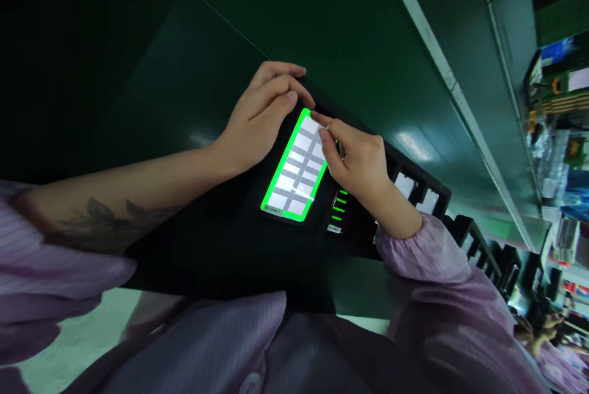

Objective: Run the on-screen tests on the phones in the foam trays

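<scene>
A lit phone screen (297,167) lies in a black tray, showing a green border around a white and grey block pattern. A small label sits at its lower end. My right hand (356,158) reaches over the screen's upper right corner, index finger stretched to its top edge and thumb apart from it. My left hand (264,115) rests beside the screen's upper left, fingers extended and bent over the tray's far edge, with nothing visible in them. To the right, partly under my right hand, is a second dark screen (339,204) with green bars.
The black tray (359,243) runs to the right, with white pieces (405,185) in its farther slots. More black trays (473,247) stand beyond. A pale metal strip (442,62) crosses the dark green bench (322,19). Blurred goods and another person's sleeve (561,360) appear far right.
</scene>
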The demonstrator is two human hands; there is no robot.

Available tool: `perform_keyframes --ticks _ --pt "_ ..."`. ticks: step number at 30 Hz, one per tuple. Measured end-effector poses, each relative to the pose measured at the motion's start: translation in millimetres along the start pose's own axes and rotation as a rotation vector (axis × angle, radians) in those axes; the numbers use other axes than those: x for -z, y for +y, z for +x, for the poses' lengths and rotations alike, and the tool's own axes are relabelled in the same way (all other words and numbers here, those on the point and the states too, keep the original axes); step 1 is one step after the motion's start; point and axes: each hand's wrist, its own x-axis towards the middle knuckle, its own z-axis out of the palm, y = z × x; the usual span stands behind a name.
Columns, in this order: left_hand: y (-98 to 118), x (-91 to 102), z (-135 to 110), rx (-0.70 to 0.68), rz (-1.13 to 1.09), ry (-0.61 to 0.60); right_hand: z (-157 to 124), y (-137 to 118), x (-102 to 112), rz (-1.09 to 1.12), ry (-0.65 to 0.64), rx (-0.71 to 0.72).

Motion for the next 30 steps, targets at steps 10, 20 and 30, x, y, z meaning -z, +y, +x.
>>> perform_keyframes --ticks 10,20,30 --pt "2.0 -0.5 0.1 0.016 -0.022 -0.005 -28.3 5.9 15.6 -0.046 0.043 -0.051" --pt "-0.6 0.4 1.1 0.022 -0.010 -0.006 -21.5 2.5 8.0 -0.040 0.047 -0.030" --pt "2.3 0.6 -0.6 -0.003 0.002 -0.010 -26.0 -15.6 1.4 -0.119 0.056 0.079"
